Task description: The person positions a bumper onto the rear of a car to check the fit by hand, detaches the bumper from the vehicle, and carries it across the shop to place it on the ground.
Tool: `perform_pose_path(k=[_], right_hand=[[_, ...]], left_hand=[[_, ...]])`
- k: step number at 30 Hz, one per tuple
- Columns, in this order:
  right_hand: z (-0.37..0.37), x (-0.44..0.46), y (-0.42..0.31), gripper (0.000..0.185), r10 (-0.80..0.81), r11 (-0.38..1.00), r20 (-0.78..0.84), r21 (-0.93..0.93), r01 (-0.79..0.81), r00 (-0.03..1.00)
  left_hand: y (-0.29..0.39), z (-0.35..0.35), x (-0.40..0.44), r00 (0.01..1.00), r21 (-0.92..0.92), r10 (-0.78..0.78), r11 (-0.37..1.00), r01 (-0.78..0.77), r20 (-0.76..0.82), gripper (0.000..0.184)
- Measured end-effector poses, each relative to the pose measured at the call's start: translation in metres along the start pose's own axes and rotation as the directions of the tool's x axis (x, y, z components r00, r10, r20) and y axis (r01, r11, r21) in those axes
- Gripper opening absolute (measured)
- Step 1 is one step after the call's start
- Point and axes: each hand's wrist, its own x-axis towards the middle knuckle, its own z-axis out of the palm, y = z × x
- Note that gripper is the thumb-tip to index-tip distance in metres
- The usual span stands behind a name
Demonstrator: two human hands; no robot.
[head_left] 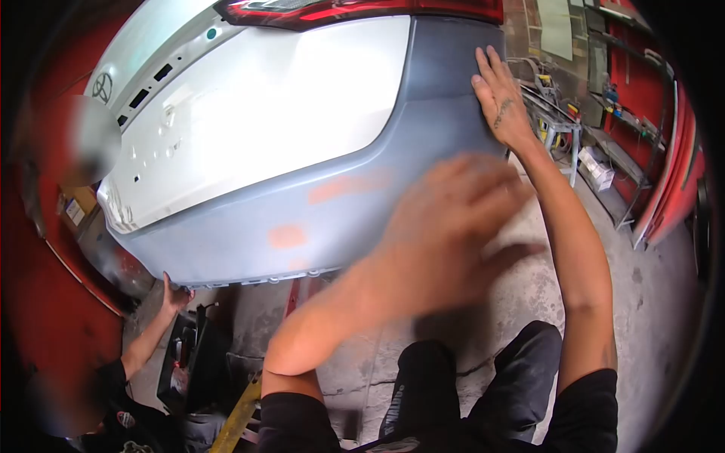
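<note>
Hand (pixel 178 294) of a black-sleeved co-worker (pixel 113 411), at far left, meets the lower edge of a long, curved, matte grey bumper cover (pixel 347 226), thumb raised against its outer face; how the other fingers lie cannot be told. The cover spans the middle of the view, below a glossy white tailgate (pixel 264 98) and up beside its right end, under a red-lensed tail lamp (pixel 370 10). Orange-pink patches (pixel 287 236) mark its face.

Further right, the person's left hand (pixel 461 215) is motion-blurred before the cover, thumb apart from the fingers, gripping nothing visible; whether it touches the surface cannot be told. The right hand (pixel 501 102) lies flat at the cover's upright outer edge, fingers extended. Beyond it, a white box (pixel 596 167) sits by the shelving.

The cover looks like thin plastic, probably light for its length, springy, smooth enough to slip and easily scuffed. Open palms near the corner and support along the lower edge seem the safest holds.
</note>
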Motion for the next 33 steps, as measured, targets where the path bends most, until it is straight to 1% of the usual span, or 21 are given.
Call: perform_pose_path(k=[1,3,4,5,6,7,10,11,12,17,19,20,22,24,26,28,29,30,31,32,33], right_hand=[[0.001,0.001,0.011,0.06,-0.001,1.0,0.006,0.007,0.001,1.0],[0.011,0.004,0.026,0.059,-0.271,0.962,-0.095,0.015,0.273,0.958],[0.01,0.003,0.023,0.057,-0.171,0.983,-0.089,0.046,0.175,0.981],[0.018,0.007,0.034,0.056,-0.243,0.967,-0.095,0.057,0.249,0.965],[0.015,0.005,0.026,0.055,-0.223,0.96,-0.117,0.143,0.239,0.968],[0.022,0.008,0.036,0.054,-0.346,0.931,-0.155,0.066,0.359,0.925],[0.03,0.014,0.036,0.054,-0.251,0.953,-0.149,0.133,0.271,0.956],[0.033,0.014,0.034,0.055,-0.208,0.963,-0.138,0.147,0.227,0.969],[0.03,0.012,0.027,0.055,-0.218,0.955,-0.136,0.172,0.24,0.966],[0.026,0.009,0.014,0.059,-0.144,0.955,-0.173,0.232,0.182,0.974],[0.027,0.01,0.014,0.059,-0.137,0.953,-0.178,0.245,0.179,0.974],[0.028,0.01,0.018,0.059,-0.153,0.955,-0.188,0.224,0.194,0.97],[0.031,0.011,0.024,0.059,-0.176,0.955,-0.197,0.204,0.215,0.965],[0.033,0.013,0.026,0.059,-0.193,0.959,-0.213,0.166,0.23,0.958],[0.032,0.013,0.024,0.06,-0.2,0.954,-0.203,0.184,0.238,0.958],[0.03,0.01,0.024,0.061,-0.207,0.95,-0.187,0.198,0.243,0.96],[0.03,0.01,0.025,0.062,-0.178,0.95,-0.162,0.229,0.212,0.971],[0.03,0.011,0.025,0.063,-0.15,0.948,-0.137,0.262,0.182,0.979],[0.029,0.012,0.023,0.063,-0.156,0.947,-0.137,0.262,0.188,0.978],[0.028,0.014,0.022,0.065,-0.115,0.963,-0.107,0.23,0.137,0.988],[0.028,0.016,0.021,0.066,-0.074,0.976,-0.077,0.197,0.088,0.994]], left_hand=[[-0.016,0.002,0.002,0.998,0.092,-0.053,0.995,0.049,0.041,0.051],[-0.042,0.01,0.01,0.993,0.283,-0.092,0.957,0.069,0.069,0.054],[-0.056,0.014,0.01,0.994,0.352,-0.104,0.932,0.083,0.042,0.056],[-0.071,0.02,0.009,0.993,0.43,-0.114,0.898,0.098,0.01,0.058],[-0.085,0.024,0.007,0.989,0.499,-0.148,0.857,0.128,0.001,0.059],[-0.099,0.028,0.004,0.983,0.561,-0.184,0.812,0.159,-0.012,0.061],[-0.126,0.025,-0.019,0.972,0.672,-0.235,0.717,0.184,-0.016,0.064],[-0.124,0.021,-0.025,0.979,0.694,-0.202,0.708,0.13,0.022,0.063],[-0.121,0.019,-0.028,0.985,0.708,-0.161,0.703,0.066,0.068,0.062],[-0.109,0.009,-0.048,0.986,0.736,-0.163,0.672,0.077,0.045,0.058],[-0.095,0.003,-0.059,0.982,0.595,-0.184,0.784,0.176,-0.047,0.054],[-0.088,0.002,-0.067,0.981,0.598,-0.187,0.781,0.179,-0.049,0.054],[-0.077,0.006,-0.096,0.923,0.418,-0.281,0.829,0.372,-0.264,0.046],[-0.067,0.011,-0.137,0.877,0.359,-0.288,0.828,0.43,-0.384,0.036],[-0.05,0.017,-0.186,0.755,0.25,-0.394,0.776,0.578,-0.524,0.028],[-0.044,0.037,-0.242,0.546,0.122,-0.494,0.656,0.745,-0.677,0.023],[-0.045,0.046,-0.269,0.3,-0.157,-0.615,0.577,0.802,-0.729,0.023],[-0.049,0.053,-0.295,0.038,-0.437,-0.688,0.501,0.747,-0.724,0.026],[-0.064,0.055,-0.329,-0.09,-0.495,-0.638,0.491,0.717,-0.764,0.034],[-0.067,0.046,-0.344,-0.29,-0.692,-0.685,0.43,0.579,-0.668,0.046],[-0.071,0.032,-0.353,-0.391,-0.802,-0.723,0.382,0.46,-0.569,0.062]])
